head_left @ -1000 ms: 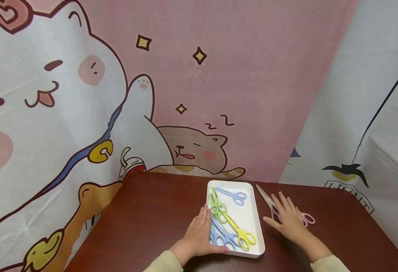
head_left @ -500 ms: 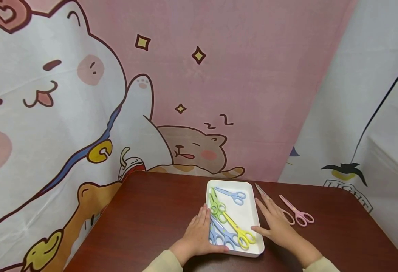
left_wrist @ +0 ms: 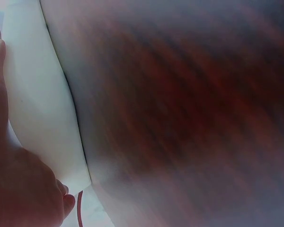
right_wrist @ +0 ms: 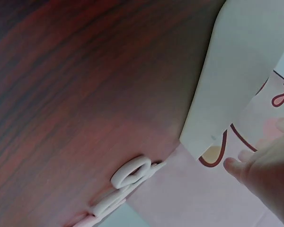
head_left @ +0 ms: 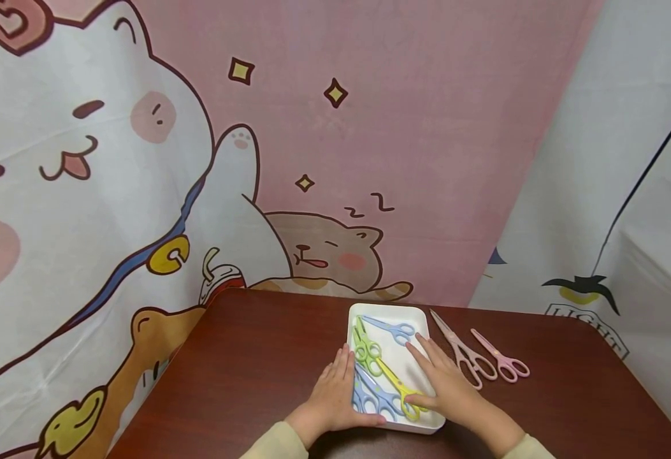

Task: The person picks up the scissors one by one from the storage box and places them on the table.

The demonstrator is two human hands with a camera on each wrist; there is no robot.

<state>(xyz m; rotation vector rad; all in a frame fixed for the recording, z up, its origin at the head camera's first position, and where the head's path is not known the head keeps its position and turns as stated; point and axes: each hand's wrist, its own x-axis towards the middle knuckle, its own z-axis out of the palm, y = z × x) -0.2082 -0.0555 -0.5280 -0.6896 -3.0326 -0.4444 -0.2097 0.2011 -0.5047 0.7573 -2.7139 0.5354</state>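
I see the tray [head_left: 398, 358] of scissors [head_left: 392, 377] by the table's [head_left: 266, 363] far edge, left hand [head_left: 333, 396] straight-fingered against it. Right hand [head_left: 448, 386]: spread above, empty.

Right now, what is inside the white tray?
The white tray holds green scissors, yellow scissors and blue scissors. The right hand partly covers the yellow pair, the left hand the near-left corner; anything else under them is hidden.
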